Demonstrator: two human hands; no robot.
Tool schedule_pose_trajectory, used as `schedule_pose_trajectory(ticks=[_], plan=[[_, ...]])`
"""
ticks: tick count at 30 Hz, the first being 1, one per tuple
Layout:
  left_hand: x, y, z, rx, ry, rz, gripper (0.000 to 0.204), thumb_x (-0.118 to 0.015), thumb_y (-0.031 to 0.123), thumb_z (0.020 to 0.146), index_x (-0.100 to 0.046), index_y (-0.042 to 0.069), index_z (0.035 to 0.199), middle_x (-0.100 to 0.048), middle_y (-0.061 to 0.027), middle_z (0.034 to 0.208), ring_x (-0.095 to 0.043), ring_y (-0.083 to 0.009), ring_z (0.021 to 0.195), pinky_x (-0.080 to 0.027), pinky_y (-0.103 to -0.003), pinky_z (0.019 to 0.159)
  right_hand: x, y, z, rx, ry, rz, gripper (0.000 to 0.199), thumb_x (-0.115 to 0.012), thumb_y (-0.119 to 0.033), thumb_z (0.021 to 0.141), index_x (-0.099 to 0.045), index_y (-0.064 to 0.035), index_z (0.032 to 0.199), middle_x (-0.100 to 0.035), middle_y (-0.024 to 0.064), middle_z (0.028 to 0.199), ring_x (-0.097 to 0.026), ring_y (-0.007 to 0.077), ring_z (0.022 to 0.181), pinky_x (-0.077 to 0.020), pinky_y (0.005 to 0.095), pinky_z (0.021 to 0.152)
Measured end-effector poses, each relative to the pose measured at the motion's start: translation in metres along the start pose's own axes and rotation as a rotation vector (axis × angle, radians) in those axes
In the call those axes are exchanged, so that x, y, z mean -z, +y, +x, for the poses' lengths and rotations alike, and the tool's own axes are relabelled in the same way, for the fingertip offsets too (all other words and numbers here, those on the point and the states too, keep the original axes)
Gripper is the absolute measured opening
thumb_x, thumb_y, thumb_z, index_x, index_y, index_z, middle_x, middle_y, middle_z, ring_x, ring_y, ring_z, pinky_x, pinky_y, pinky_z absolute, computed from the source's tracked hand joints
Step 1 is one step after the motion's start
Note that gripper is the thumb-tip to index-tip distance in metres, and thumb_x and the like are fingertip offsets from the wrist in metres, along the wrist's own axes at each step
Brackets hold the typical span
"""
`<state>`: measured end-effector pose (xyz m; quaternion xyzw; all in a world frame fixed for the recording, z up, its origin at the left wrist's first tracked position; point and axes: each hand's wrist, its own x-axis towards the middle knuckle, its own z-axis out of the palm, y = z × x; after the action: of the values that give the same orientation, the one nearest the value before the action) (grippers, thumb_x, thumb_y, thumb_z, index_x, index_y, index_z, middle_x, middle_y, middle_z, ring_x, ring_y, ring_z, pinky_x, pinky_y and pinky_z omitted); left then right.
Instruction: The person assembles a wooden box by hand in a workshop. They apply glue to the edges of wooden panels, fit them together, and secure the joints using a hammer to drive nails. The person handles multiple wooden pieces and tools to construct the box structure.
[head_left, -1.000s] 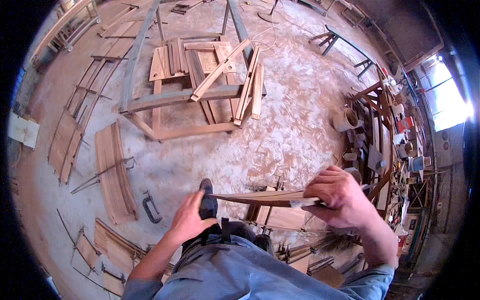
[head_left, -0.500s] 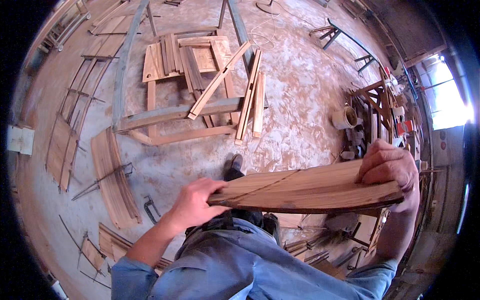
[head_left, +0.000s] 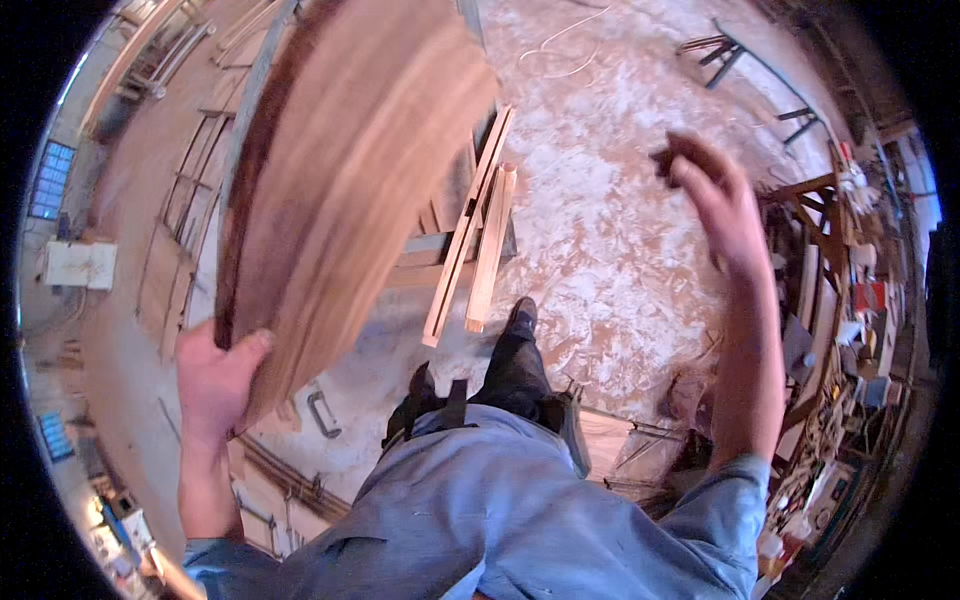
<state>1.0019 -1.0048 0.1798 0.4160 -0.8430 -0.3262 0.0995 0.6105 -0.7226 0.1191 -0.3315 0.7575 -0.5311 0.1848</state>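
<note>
A wide wooden board [head_left: 350,170] with striped grain and a dark left edge stands tilted up in front of me on the left. My left hand [head_left: 222,375] grips its near lower corner, thumb on the face and fingers behind. Raised on the right, away from the board, is my right hand [head_left: 710,190], with nothing in it; its fingers are loosely bent and apart, slightly blurred. Just right of the board, a slotted wooden rail [head_left: 468,230] and a shorter wooden post [head_left: 492,250] lean side by side. The board hides most of the wooden frame behind it.
A C-clamp [head_left: 323,415] lies on the dusty floor left of my legs. Long bar clamps [head_left: 290,475] are at the lower left. A cluttered workbench [head_left: 850,370] runs along the right. A low trestle [head_left: 765,70] stands at the far right.
My right hand has let go of the board and moved up. The left hand has moved left, swinging the board from lying across my body to standing up on the left.
</note>
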Motion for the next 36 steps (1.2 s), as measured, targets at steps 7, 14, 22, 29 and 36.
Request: schedule_pose_trajectory(ticks=[7, 14, 22, 29, 36], plan=[[-0.026, 0.056, 0.058, 0.248, 0.002, -0.203, 0.033, -0.065, 0.004, 0.083, -0.061, -0.006, 0.114, -0.067, -0.0082, 0.106, -0.062, -0.0153, 0.092, -0.048, -0.029, 0.085, -0.084, 0.196, -0.058, -0.658, -0.251, 0.28, 0.032, -0.061, -0.023, 0.091, -0.063, 0.004, 0.108, -0.067, 0.0068, 0.088, -0.06, 0.0115, 0.079, -0.0489, 0.0249, 0.072], [-0.06, 0.078, 0.089, 0.383, -0.022, -0.239, 0.033, -0.066, 0.003, 0.081, -0.062, -0.006, 0.113, -0.068, -0.0081, 0.104, -0.062, -0.0136, 0.09, -0.049, -0.028, 0.083, -0.118, 0.234, -0.069, -0.726, -0.372, 0.363, 0.033, -0.063, -0.021, 0.091, -0.061, 0.0063, 0.109, -0.069, 0.0113, 0.093, -0.063, 0.0159, 0.086, -0.0499, 0.0292, 0.079], [-0.075, 0.089, 0.117, 0.39, -0.108, -0.108, 0.03, -0.067, 0.003, 0.08, -0.064, -0.006, 0.109, -0.068, -0.0067, 0.1, -0.061, -0.0127, 0.088, -0.048, -0.028, 0.082, -0.085, 0.234, -0.026, -0.748, -0.283, 0.339, 0.029, -0.061, -0.02, 0.091, -0.062, 0.0054, 0.106, -0.066, 0.0064, 0.082, -0.057, 0.0102, 0.07, -0.0474, 0.0256, 0.066], [-0.085, 0.095, 0.127, 0.411, -0.142, -0.166, 0.031, -0.07, 0.006, 0.08, -0.064, -0.006, 0.108, -0.068, -0.0063, 0.099, -0.061, -0.0123, 0.087, -0.048, -0.027, 0.08, -0.091, 0.261, -0.042, -0.77, -0.248, 0.342, 0.031, -0.062, -0.022, 0.091, -0.062, 0.0051, 0.106, -0.068, 0.0098, 0.089, -0.061, 0.014, 0.081, -0.0488, 0.0286, 0.075], [-0.093, 0.101, 0.134, 0.397, -0.154, -0.14, 0.036, -0.074, 0.01, 0.078, -0.064, -0.006, 0.108, -0.068, -0.0059, 0.098, -0.061, -0.0116, 0.085, -0.048, -0.027, 0.079, -0.098, 0.265, -0.054, -0.8, -0.295, 0.373, 0.029, -0.063, -0.022, 0.091, -0.063, 0.0028, 0.106, -0.068, 0.0086, 0.091, -0.059, 0.0138, 0.083, -0.048, 0.0293, 0.077]])
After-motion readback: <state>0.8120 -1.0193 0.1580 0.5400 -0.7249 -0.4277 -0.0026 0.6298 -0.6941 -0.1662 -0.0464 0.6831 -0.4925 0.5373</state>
